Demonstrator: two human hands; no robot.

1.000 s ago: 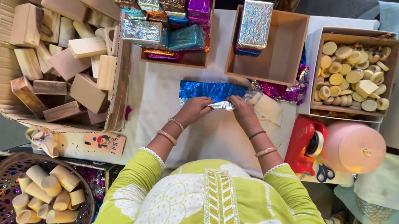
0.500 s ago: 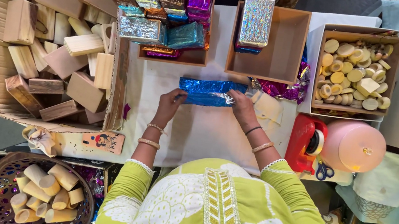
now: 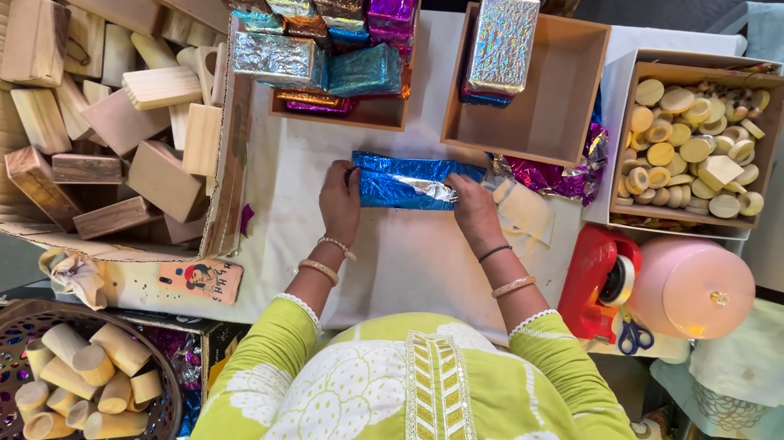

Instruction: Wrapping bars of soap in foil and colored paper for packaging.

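Note:
A block half wrapped in shiny blue foil (image 3: 407, 180) lies on the white table (image 3: 407, 262) in front of me. My left hand (image 3: 340, 201) grips its left end and my right hand (image 3: 474, 211) presses its right end, folding the foil around it. Crumpled purple foil (image 3: 549, 177) lies just right of the block. A pale flat sheet (image 3: 526, 211) sits beside my right hand.
A big cardboard box of wooden blocks (image 3: 97, 80) fills the left. Two wooden trays hold foil-wrapped blocks (image 3: 326, 30) and a silver one (image 3: 503, 43). A box of round wooden discs (image 3: 690, 138), a red tape dispenser (image 3: 601, 283), a pink lid (image 3: 691, 288) and scissors (image 3: 634, 335) stand right. A basket of cylinders (image 3: 79, 376) sits low left.
My hands have moved apart from the middle of the blue foil to the two ends of the block, and the foil has been drawn tighter around it.

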